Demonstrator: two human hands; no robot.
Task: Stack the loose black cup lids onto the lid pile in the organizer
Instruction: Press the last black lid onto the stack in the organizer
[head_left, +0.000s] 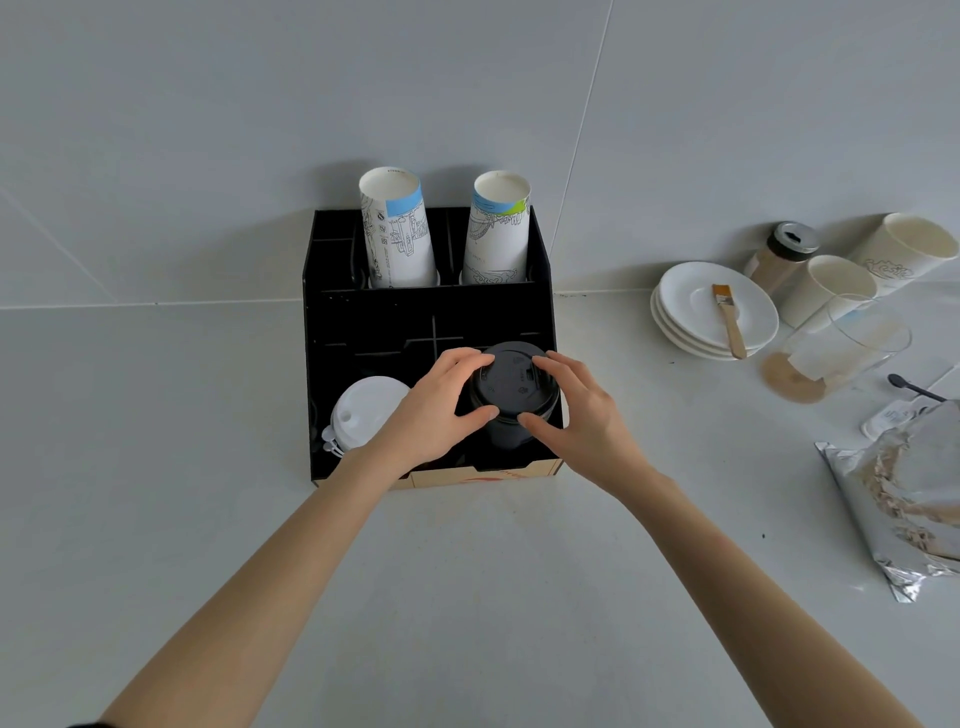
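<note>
A pile of black cup lids stands in the front right compartment of the black organizer. Both my hands grip the top of that pile. My left hand holds its left side, thumb on the front rim and fingers on the back. My right hand holds the right side the same way. A pile of white lids sits in the front left compartment, partly hidden by my left wrist. I see no loose black lids on the counter.
Two printed paper cup stacks stand in the organizer's back row. To the right lie stacked white saucers with a brush, paper cups, a shaker jar, a glass and a foil bag.
</note>
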